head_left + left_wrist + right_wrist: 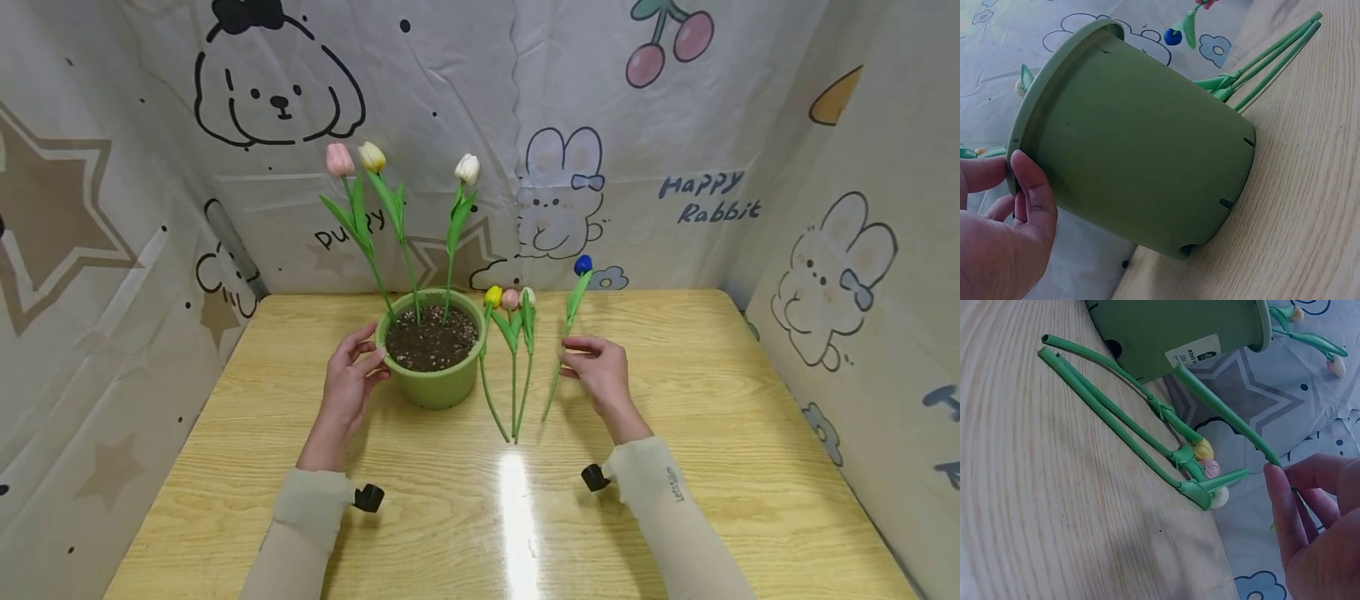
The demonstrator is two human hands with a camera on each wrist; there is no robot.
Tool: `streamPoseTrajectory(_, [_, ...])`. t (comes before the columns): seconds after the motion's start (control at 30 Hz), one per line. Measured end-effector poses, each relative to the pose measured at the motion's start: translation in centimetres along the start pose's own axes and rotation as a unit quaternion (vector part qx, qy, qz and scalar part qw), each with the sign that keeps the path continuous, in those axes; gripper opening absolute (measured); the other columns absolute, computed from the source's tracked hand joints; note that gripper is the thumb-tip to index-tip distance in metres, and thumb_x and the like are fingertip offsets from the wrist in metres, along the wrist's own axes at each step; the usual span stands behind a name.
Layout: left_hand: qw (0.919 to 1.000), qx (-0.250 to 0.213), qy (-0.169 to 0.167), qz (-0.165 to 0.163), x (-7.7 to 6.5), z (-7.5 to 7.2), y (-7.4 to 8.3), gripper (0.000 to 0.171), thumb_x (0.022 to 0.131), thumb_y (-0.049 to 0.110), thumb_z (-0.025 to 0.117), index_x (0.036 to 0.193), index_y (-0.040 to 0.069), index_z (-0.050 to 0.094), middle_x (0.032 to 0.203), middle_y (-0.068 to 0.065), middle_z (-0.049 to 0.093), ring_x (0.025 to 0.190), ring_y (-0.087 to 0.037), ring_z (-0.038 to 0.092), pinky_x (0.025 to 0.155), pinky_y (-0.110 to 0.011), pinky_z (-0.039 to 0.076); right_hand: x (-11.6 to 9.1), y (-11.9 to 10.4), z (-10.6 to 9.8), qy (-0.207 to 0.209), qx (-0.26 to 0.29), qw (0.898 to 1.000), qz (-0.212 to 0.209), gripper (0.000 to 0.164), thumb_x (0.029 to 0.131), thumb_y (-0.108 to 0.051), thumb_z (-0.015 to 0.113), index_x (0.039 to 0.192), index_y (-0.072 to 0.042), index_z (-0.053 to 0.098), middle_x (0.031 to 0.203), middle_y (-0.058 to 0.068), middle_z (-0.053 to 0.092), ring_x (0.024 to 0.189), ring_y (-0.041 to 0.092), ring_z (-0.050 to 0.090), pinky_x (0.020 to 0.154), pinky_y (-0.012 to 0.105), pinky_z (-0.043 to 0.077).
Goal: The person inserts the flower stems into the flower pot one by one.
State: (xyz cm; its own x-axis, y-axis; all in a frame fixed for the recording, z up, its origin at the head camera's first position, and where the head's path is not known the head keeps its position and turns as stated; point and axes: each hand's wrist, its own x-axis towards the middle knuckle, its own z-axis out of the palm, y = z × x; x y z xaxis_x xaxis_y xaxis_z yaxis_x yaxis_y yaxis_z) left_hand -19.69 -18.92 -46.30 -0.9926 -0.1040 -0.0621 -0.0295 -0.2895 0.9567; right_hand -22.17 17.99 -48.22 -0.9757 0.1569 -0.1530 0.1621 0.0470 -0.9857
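A green flowerpot [438, 389] filled with dark soil [427, 346] stands on the table. Planted in it are a pink tulip [340, 160], a pale yellow tulip [372, 157] and a white tulip [467, 169]. My left hand [351, 379] grips the pot's rim at its left side, thumb and fingers pinching the edge in the left wrist view. Between thumb and fingers my right hand [600, 371] pinches the stem of a blue tulip [582, 266], held upright above the table. The stem's lower end [1222, 412] points toward the pot in the right wrist view.
Right of the pot lie a yellow tulip [492, 297], a pink tulip [510, 299] and a white tulip [528, 297] side by side on the wooden table [420, 517]. Printed cloth [450, 92] hangs behind and at both sides.
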Motion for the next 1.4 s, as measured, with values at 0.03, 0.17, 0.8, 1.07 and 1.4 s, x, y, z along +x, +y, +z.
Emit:
streamPoseTrajectory(0.03, [1.0,-0.001,0.001,-0.001,0.0,0.0,0.0,0.051,0.103,-0.005,0.054,0.152,0.002,0.044,0.105,0.0,0.052,0.075,-0.006,0.062,0.064,-0.016,0.056,0.0,-0.1,0.0,0.002,0.002,1.0,-0.001,0.036,0.094,0.007,0.07,0.129,0.011,0.064,0.135,0.031,0.061,0.102,0.025,0.074,0.078,0.028,0.065])
streamPoseTrajectory(0.17, [1.0,-0.002,0.004,-0.001,0.2,0.0,0.0,0.051,0.103,-0.005,0.055,0.152,0.001,0.044,0.105,-0.001,0.052,0.075,-0.007,0.063,0.063,-0.016,0.056,0.0,-0.5,0.1,0.001,0.01,1.0,-0.012,0.034,0.093,0.008,0.069,0.127,0.01,0.066,0.131,0.028,0.064,0.089,0.011,0.074,0.077,0.028,0.065])
streamPoseTrajectory(0.8, [1.0,-0.002,-0.009,-0.001,-0.1,-0.3,-0.5,0.055,0.102,-0.003,0.06,0.153,0.005,0.044,0.108,0.0,0.05,0.075,-0.006,0.061,0.067,-0.015,0.056,-0.2,-2.6,0.7,0.004,0.073,0.996,-0.057,0.032,0.092,0.011,0.068,0.124,0.014,0.064,0.103,0.0,0.069,0.085,0.01,0.073,0.075,0.028,0.065])
streamPoseTrajectory(1.07, [0.9999,0.0,-0.016,0.002,-0.5,-0.4,-1.0,0.058,0.101,-0.002,0.063,0.154,0.007,0.043,0.111,0.0,0.051,0.076,-0.006,0.061,0.067,-0.014,0.055,-0.4,-3.5,1.3,0.01,0.098,0.992,-0.074,0.029,0.091,0.011,0.07,0.121,0.011,0.068,0.121,0.015,0.068,0.088,0.014,0.072,0.076,0.028,0.065])
streamPoseTrajectory(1.4, [0.9998,-0.002,-0.019,0.008,-0.9,-0.4,-1.0,0.058,0.099,-0.005,0.063,0.153,0.004,0.041,0.11,0.001,0.055,0.075,-0.005,0.063,0.067,-0.013,0.055,-0.7,-5.2,2.5,0.014,0.125,0.984,-0.125,0.027,0.091,0.01,0.071,0.118,0.007,0.07,0.111,0.006,0.071,0.082,0.013,0.072,0.075,0.028,0.065])
